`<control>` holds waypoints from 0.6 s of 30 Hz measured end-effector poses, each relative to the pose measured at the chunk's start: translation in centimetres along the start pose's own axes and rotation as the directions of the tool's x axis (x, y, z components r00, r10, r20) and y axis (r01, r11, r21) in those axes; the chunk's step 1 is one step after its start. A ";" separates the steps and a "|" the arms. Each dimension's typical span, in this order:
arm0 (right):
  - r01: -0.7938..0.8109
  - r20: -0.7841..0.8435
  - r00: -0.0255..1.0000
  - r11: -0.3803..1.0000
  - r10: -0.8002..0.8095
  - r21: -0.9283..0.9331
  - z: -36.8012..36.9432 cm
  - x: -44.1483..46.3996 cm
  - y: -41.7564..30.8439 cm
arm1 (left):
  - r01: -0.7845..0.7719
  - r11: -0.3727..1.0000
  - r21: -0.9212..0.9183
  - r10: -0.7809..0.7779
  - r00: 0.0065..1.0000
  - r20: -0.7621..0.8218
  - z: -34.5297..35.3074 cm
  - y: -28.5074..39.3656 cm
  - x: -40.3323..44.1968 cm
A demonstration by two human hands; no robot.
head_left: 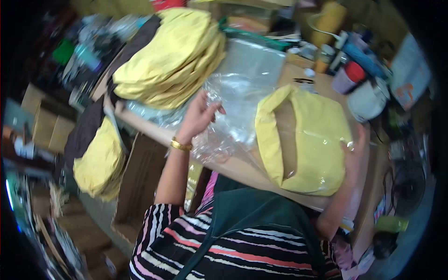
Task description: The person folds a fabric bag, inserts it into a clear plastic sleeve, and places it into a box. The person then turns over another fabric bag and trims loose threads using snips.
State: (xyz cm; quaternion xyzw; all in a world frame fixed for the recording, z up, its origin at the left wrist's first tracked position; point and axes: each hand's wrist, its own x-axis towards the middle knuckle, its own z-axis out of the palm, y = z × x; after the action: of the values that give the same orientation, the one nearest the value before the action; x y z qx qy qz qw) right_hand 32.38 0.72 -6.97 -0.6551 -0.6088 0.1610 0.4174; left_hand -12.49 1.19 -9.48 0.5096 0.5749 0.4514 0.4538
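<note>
A yellow cloth piece point(322, 140), folded with a wide loop on its left side, lies on the table inside clear plastic. Its right edge is gripped by my right hand point(352, 151), thumb on top; some of the fingers are blurred. To the left, my left hand point(199, 115) is closed with bent fingers on the crinkled clear plastic bag point(214, 142), its open end spread toward me. Flat clear plastic bags point(249, 70) lie stacked behind. Beside them rises a pile of yellow cloth pieces point(170, 56) with dark brown parts.
More yellow cloth point(100, 163) hangs off the table's left side, near an open cardboard box point(142, 177). Along the back right stand a red-lidded container point(349, 77), a white jug-like vessel point(368, 100) and small bottles. A fan point(406, 175) is at the far right.
</note>
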 end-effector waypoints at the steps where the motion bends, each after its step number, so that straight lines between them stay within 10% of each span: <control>1: 0.127 -0.025 0.992 0.988 -0.125 0.091 0.3 0.5 -2.6 | -0.118 0.991 -0.064 0.113 0.991 -0.069 -3.4 -0.3 -1.8; 6: 0.425 0.035 0.867 0.776 -0.496 0.467 7.8 -1.1 -14.8 | -0.248 0.914 -0.321 0.061 0.866 -0.496 -16.5 -6.4 -14.6; 9: 0.674 0.298 0.430 0.523 -0.852 0.522 14.4 -5.7 -24.6 | -0.153 0.913 -0.378 -0.142 0.749 -0.648 -20.9 -15.4 -23.9; 15: 0.526 0.560 0.116 0.529 -0.820 0.666 36.8 -16.2 -24.4 | 0.394 0.791 -0.468 -0.597 0.326 -0.733 -18.9 -34.9 -38.1; 18: 0.611 0.677 -0.026 0.524 -0.736 0.593 42.9 -20.8 -21.5 | 0.386 0.691 -0.611 -0.686 0.083 -0.723 -14.8 -39.0 -40.9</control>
State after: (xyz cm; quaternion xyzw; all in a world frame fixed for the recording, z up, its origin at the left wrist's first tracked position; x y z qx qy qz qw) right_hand -17.08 -5.53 -22.91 -0.0512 -0.9514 0.2914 0.0858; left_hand -31.04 -43.26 -42.59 -0.1599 0.8023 0.5239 0.2371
